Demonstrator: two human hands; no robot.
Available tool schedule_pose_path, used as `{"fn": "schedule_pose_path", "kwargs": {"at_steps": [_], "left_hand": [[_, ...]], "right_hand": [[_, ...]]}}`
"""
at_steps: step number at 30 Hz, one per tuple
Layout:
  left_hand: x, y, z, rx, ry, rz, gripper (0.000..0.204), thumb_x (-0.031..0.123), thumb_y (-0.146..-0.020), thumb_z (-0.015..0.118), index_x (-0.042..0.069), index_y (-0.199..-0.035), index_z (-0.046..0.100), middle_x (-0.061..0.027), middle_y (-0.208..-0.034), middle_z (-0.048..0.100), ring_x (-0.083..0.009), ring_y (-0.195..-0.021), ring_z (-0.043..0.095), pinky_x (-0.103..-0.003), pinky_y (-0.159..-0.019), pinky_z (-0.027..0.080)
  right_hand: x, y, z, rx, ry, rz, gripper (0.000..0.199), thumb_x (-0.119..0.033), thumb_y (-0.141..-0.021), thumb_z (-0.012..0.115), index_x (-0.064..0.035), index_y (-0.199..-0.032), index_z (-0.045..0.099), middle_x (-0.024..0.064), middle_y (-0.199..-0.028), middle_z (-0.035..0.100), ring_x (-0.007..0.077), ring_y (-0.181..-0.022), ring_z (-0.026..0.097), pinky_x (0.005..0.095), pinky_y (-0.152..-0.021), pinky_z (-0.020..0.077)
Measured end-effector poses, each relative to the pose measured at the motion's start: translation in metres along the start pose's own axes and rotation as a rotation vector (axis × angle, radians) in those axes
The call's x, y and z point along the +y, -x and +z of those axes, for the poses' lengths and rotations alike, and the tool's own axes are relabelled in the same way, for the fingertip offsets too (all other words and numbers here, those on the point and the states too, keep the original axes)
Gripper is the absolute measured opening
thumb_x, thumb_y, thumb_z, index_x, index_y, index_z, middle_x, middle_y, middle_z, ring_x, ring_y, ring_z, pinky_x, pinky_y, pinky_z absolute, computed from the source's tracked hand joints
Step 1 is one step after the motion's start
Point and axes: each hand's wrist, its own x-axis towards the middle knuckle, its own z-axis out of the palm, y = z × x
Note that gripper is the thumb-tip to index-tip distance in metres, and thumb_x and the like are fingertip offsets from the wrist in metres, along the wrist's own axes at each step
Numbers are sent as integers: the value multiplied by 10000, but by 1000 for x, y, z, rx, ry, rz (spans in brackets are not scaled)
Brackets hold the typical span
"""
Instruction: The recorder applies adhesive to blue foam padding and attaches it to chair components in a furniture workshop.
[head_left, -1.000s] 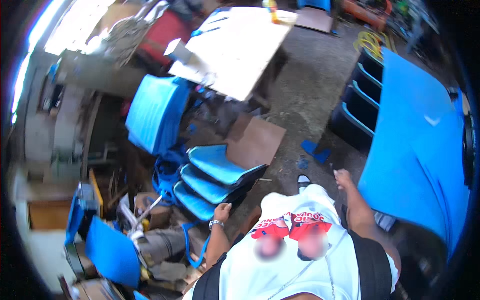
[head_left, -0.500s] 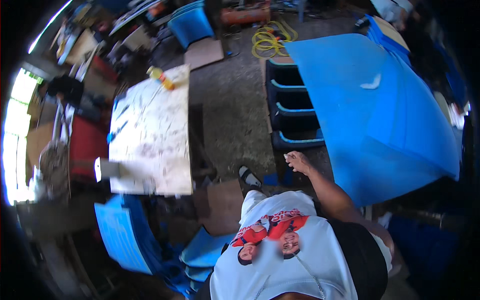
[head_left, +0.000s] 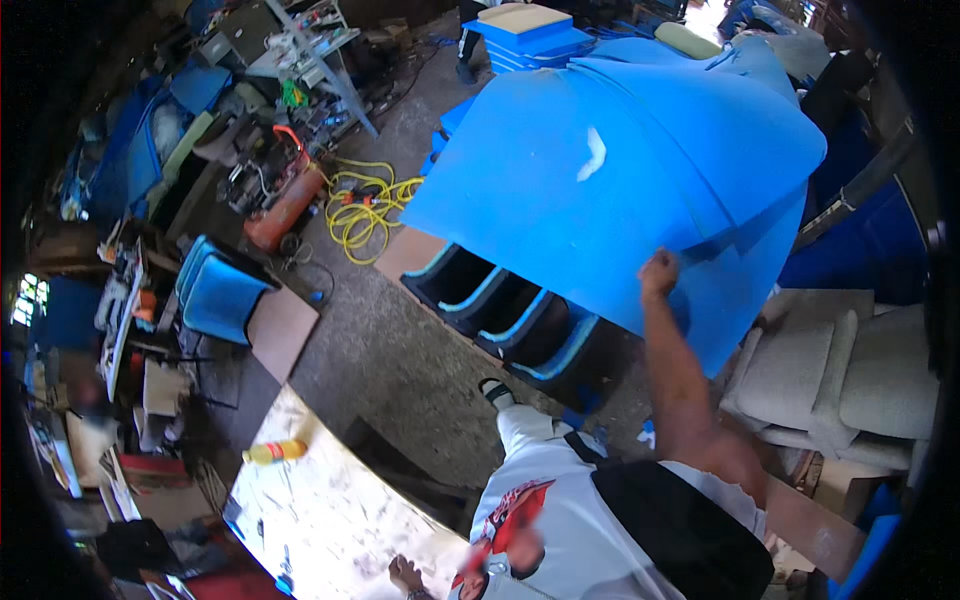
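My right hand [head_left: 658, 272] is raised over the near edge of a large blue foam sheet [head_left: 540, 170], its fingers curled in. Whatever it may hold is too small to make out, and I cannot tell if it touches the sheet. Low in the view, my left hand [head_left: 405, 574] hovers by the near edge of a pale, stained worktable [head_left: 330, 490], fingers loosely apart and holding nothing visible. A small white scrap [head_left: 592, 154] lies on the sheet. Several black curved shells with light-blue edges [head_left: 540, 335] stand in a row beneath the sheet's left side.
A yellow bottle [head_left: 274, 452] lies on the worktable. Beyond the floor are a coiled yellow hose [head_left: 365, 215], an orange compressor [head_left: 285, 205] and stacked blue curved panels [head_left: 222, 295]. Grey padded pieces [head_left: 840, 375] are piled at the right. Another person's leg [head_left: 467, 50] shows far off.
My view has turned to the right. My right hand has gone from beside the black shells to above the blue sheet. My left hand has come into view by the worktable.
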Motion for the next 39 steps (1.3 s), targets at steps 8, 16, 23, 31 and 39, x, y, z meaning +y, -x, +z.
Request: {"fn": "schedule_pose_path", "kwargs": {"at_steps": [8, 16, 23, 31, 39], "left_hand": [[191, -166, 155, -294, -141, 258, 276, 212, -966, 591, 38, -1179, 586, -114, -1041, 679, -254, -819, 647, -364, -593, 496], [252, -195, 308, -438, -75, 371, 280, 221, -953, 610, 33, -1160, 594, -127, -1041, 676, -264, -834, 646, -371, -627, 496], [312, -221, 354, -481, -104, 489, 284, 229, -942, 627, 29, -1143, 601, -138, -1041, 674, -274, -847, 645, -378, -657, 496], [346, -229, 386, -514, -199, 566, 290, 237, -930, 645, 25, -1123, 609, -151, -1040, 671, -285, -862, 643, -385, -691, 496], [431, -241, 432, -623, -370, 750, 297, 246, -917, 664, 20, -1104, 617, -164, -1040, 668, -295, -877, 642, -393, -726, 496]], "right_hand": [[-228, -59, -10, 531, -699, 11, 712, -380, -909, 698, 9, -1411, 376, 205, -1387, 470, 368, -1168, 550, 526, -858, 572], [-242, -71, -76, 493, -988, 93, 587, -339, -832, 786, -22, -1266, 549, 188, -1247, 590, 353, -1072, 602, 482, -738, 556], [-286, -83, -97, 200, -297, -134, 712, -312, -783, 810, -1, -1327, 473, 177, -1301, 541, 375, -1114, 563, 526, -788, 523], [-286, -135, -137, 627, 459, -81, 759, -367, -849, 719, 40, -1415, 418, 276, -1452, 424, 441, -1228, 522, 562, -993, 461], [-312, -133, -92, 824, 547, -416, 763, -354, -801, 771, 116, -1321, 468, 311, -1302, 555, 419, -1183, 567, 456, -1020, 449]]}}
